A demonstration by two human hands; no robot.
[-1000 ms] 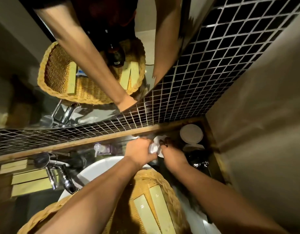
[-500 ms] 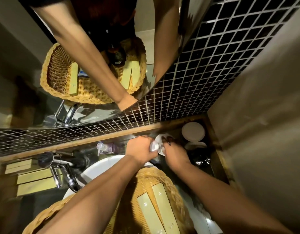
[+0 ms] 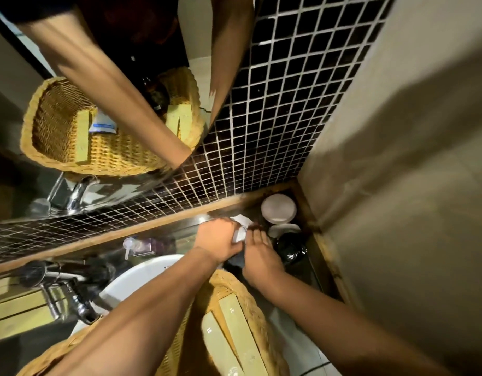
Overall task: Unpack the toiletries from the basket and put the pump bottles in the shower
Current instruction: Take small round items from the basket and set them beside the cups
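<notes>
My left hand [image 3: 218, 238] and my right hand [image 3: 257, 256] meet over the back right corner of the counter. Both close on a small white-topped bottle [image 3: 240, 231]. Its white top shows between my fingers and a dark lower part shows between my wrists; the rest is hidden. The wicker basket [image 3: 235, 287] sits under my forearms on the sink, with pale green boxes [image 3: 234, 324] lying in it. A clear pump bottle [image 3: 142, 245] with a white pump stands against the mirror ledge, left of my hands.
A white round lid [image 3: 278, 208], a second white lid [image 3: 284, 228] and a shiny dark item [image 3: 290, 248] crowd the corner by the beige wall [image 3: 397, 185]. A chrome faucet [image 3: 74, 302] stands left of the white basin [image 3: 142, 278]. The mirror [image 3: 98, 118] reflects the basket and arms.
My hands have drawn closer together around the white-topped bottle, and its dark lower part now shows between my wrists. The view has shifted slightly.
</notes>
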